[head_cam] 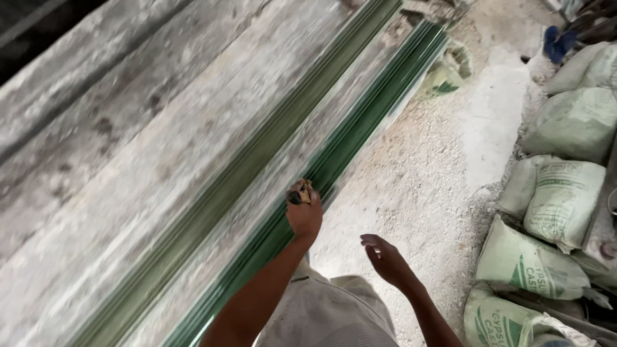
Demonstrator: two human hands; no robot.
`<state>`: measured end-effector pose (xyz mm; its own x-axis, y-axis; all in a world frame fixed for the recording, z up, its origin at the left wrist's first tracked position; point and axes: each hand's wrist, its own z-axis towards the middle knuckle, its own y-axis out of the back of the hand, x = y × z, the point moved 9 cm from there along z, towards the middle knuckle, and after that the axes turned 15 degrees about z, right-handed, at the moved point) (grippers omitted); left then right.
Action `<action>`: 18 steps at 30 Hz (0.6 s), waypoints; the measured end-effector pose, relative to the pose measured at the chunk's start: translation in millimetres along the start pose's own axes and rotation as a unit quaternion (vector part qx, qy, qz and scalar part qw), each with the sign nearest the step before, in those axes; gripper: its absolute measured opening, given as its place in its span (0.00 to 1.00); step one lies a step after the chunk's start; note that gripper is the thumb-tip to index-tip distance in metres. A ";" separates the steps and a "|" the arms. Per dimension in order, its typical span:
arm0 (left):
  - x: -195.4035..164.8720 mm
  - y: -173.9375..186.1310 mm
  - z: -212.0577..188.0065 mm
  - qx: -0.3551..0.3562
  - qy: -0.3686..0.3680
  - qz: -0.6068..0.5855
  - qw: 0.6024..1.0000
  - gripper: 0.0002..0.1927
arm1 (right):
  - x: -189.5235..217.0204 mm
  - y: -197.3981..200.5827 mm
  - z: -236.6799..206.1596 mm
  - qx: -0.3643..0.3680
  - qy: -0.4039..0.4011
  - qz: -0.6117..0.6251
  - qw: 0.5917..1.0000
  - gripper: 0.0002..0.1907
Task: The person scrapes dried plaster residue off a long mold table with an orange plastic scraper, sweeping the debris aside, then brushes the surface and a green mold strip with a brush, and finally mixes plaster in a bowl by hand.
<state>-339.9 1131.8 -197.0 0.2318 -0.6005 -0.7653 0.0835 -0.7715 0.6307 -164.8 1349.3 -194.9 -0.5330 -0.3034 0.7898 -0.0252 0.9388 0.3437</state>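
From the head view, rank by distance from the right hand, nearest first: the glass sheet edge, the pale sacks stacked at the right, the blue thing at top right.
From the right hand:
1. Glass sheet edge, just to its left, where the left hand grips.
2. Pale sacks, on the floor to its right.
3. Blue thing, far off at the top right corner.

Person, head view: two bare forearms, sleeveless; left hand [304, 215] and right hand [385, 258] ungloved; pale grey-beige cloth trousers [334, 315], dusty, near edge.

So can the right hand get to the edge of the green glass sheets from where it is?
Probably yes. The right hand hangs open and empty beside the stacked green glass sheets, with only bare dusty floor between. The left hand already grips that edge, higher up.
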 end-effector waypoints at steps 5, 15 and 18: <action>-84.2 -69.2 43.9 -0.069 -0.021 -0.071 0.995 0.17 | -6.2 76.6 76.0 -0.056 0.028 0.140 0.988 0.19; -259.5 -259.3 140.8 -0.075 -0.098 0.047 0.991 0.19 | -20.2 209.5 258.9 -0.042 0.018 0.262 0.964 0.18; -322.6 -323.5 178.3 -0.072 -0.085 -0.016 0.994 0.18 | -6.0 264.2 317.8 -0.027 0.021 0.251 0.967 0.18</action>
<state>-614.4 1537.6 -177.1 0.0600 -0.6119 -0.7886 0.2284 -0.7607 0.6076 -437.0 1651.0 -270.3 -0.4313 0.1815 0.8838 0.2720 0.9601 -0.0644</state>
